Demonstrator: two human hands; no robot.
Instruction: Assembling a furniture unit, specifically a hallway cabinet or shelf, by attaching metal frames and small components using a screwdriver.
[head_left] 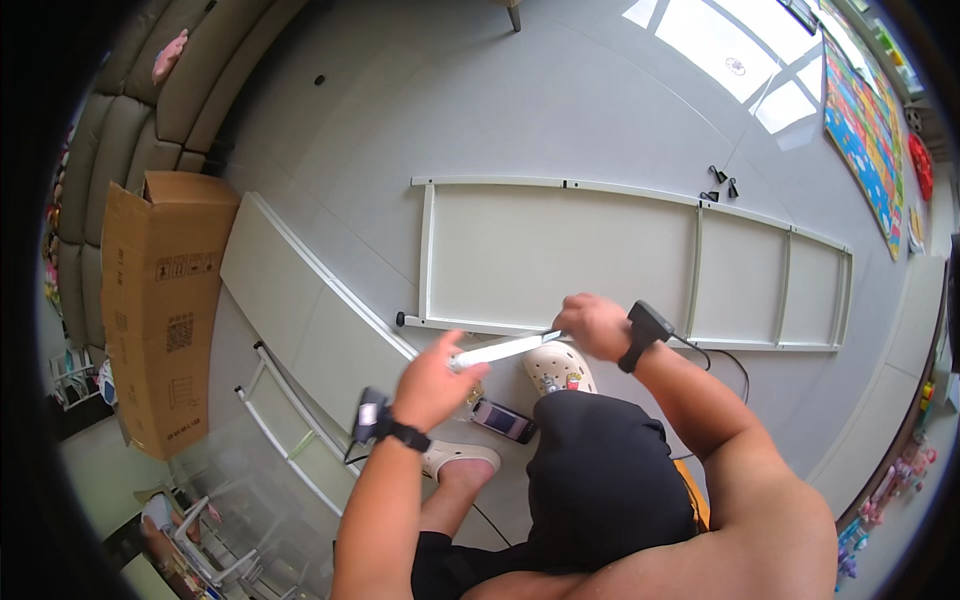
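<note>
A slim white bar (pixel 507 350) slants between my hands above the floor, its right end darker. My left hand (pixel 436 382) holds the bar's left end between thumb and fingers. At the other end, the fingers of my right hand (pixel 594 325) are closed around the dark tip, partly hiding it. Just beyond lies a long white frame (pixel 560 255) with crossbars and pale panels, a black foot at its near left corner. A phone (pixel 503 420) rests on the floor between my feet.
A tall cardboard box (pixel 165 320) stands at left by a grey sofa (pixel 120 150). Next to it lie a long white panel (pixel 310 310) and a smaller white frame (pixel 290 430). Several black clips (pixel 718 175) sit beyond the large frame. A colourful mat (pixel 865 140) is far right.
</note>
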